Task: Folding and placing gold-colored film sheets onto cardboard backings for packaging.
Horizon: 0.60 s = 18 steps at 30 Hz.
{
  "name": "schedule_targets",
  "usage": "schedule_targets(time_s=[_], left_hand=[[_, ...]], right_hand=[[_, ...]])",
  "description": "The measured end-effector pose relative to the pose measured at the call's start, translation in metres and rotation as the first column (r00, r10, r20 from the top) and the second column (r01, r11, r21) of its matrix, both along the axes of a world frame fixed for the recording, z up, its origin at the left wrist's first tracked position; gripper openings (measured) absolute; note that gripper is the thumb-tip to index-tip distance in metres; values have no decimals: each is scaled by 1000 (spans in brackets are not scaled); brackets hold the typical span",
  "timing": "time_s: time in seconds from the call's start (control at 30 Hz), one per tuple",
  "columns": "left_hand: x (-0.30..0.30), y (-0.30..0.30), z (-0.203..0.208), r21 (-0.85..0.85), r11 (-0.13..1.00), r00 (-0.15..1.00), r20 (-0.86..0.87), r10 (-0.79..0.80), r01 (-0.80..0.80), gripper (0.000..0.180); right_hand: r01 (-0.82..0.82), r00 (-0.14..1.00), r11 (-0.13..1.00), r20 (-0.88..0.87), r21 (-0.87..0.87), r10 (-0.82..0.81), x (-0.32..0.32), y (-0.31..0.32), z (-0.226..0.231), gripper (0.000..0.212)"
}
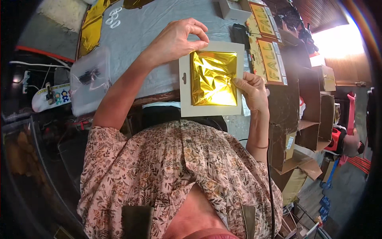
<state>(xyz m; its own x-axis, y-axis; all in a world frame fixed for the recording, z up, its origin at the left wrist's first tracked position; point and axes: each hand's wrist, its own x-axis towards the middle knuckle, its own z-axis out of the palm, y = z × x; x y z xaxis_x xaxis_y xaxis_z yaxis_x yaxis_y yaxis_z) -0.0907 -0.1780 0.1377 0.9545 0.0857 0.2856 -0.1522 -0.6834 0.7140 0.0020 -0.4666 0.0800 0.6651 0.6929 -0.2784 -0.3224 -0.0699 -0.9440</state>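
Note:
A white backing card (211, 110) with a hang slot along one side is held up in front of my chest. On its face lies a folded, shiny gold foil sheet (215, 77). My right hand (254, 91) grips the card's right edge, its thumb pressing on the foil. At the top left, my left hand (179, 42) has its thumb and fingertips closed at the card's upper edge, by the foil's corner. What lies under those left fingertips is hidden.
A grey-covered table (159, 24) spreads beyond the card. Gold foil (92, 34), white rings (114, 18) and a clear plastic bag (91, 81) lie leftward. To the right are yellow printed packs (270, 61), an open white box (234, 11) and stacked cardboard boxes (286, 103).

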Motion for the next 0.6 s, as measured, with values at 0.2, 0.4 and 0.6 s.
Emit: schedule_targets(time_s=[0.2,0.4,0.6], left_hand=[[-69,9,1,-58,982,967,173,187,-180,13],[-195,54,-35,26,937,937,-17,349,-348,15],[-296,131,-68,38,661,659,-59,750,-749,21]], right_hand=[[22,994,994,105,-107,-10,-14,3,22,16],[70,990,997,116,44,-74,1,-27,-1,17],[23,999,988,37,154,-29,12,-38,-12,20]])
